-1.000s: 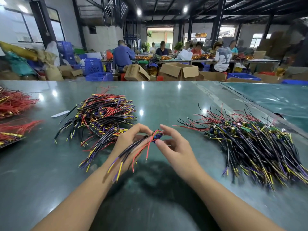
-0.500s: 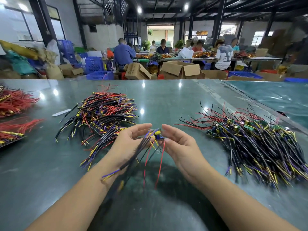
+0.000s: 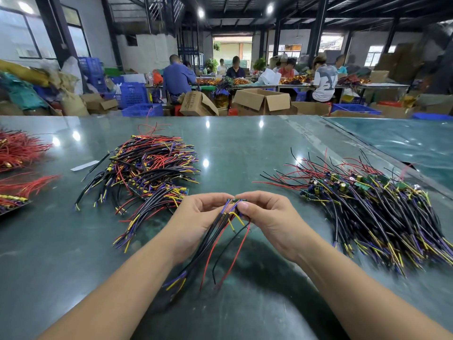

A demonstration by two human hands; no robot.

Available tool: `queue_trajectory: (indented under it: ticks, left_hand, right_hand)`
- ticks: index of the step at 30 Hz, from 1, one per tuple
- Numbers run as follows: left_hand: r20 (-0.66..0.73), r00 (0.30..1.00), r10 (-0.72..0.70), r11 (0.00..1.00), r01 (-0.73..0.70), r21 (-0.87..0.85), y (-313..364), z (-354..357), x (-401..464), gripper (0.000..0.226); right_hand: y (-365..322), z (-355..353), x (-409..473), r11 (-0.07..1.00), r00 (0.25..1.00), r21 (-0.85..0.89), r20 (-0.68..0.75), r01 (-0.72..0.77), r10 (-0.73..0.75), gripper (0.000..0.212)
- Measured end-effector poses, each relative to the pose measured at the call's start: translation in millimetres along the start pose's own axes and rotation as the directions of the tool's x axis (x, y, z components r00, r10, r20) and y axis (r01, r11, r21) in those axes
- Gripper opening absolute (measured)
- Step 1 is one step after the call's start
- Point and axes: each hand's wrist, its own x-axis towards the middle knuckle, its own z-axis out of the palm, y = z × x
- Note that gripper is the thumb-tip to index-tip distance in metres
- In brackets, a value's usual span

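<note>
Glossy dark-green tabletop (image 3: 245, 148) spreads across the view, with a workshop hall behind it. Nearest the camera, two bare forearms reach in from the bottom edge and meet above the middle of the tabletop. The left hand (image 3: 196, 217) has its fingers curled round a small circuit board (image 3: 234, 200). Its thumb and forefinger pinch the board's left end, while the lead wires (image 3: 215, 244) run down across the palm. The right hand (image 3: 269, 214) pinches the board's right end, its thumb pressed on the wires where they leave the board. Black, red, yellow and purple leads hang loose toward the wrists.

Left of the hands lies a heap of wired boards (image 3: 147, 173). A second heap (image 3: 367, 212), with green boards and capacitors showing, lies to the right, apart from the hands. At the far left sit red wire bundles (image 3: 19, 148) and a white strip (image 3: 84, 165).

Beyond the tabletop's far edge stand open cardboard boxes (image 3: 263, 100) and blue crates (image 3: 133, 93). Further off, seated workers (image 3: 177, 79) sit at long tables.
</note>
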Motion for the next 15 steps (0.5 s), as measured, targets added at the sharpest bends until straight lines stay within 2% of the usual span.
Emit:
queue_trajectory:
  ticks: [6,11,15]
  left_hand:
    - [-0.017,0.999,-0.037,0.998,0.036,-0.045,-1.8,-2.9,2.7,0.041]
    - [-0.094,0.994,-0.049,0.994,0.058,0.091,-2.4,-3.6,3.3,0.032]
    - [-0.054,0.996,-0.065,0.997,0.067,0.042,-1.2,-4.3,2.8,0.038]
  right_hand:
    - [2.0,0.6,0.6,1.0,0.999,0.029,-0.031,-0.003,0.004,0.026]
    - [2.7,-2.5,-2.2,0.996,0.997,-0.048,-0.016,-0.073,0.072,0.013]
    - [1.6,-3.1,-2.8,0.997,1.0,-0.077,0.002,-0.024,0.024,0.01]
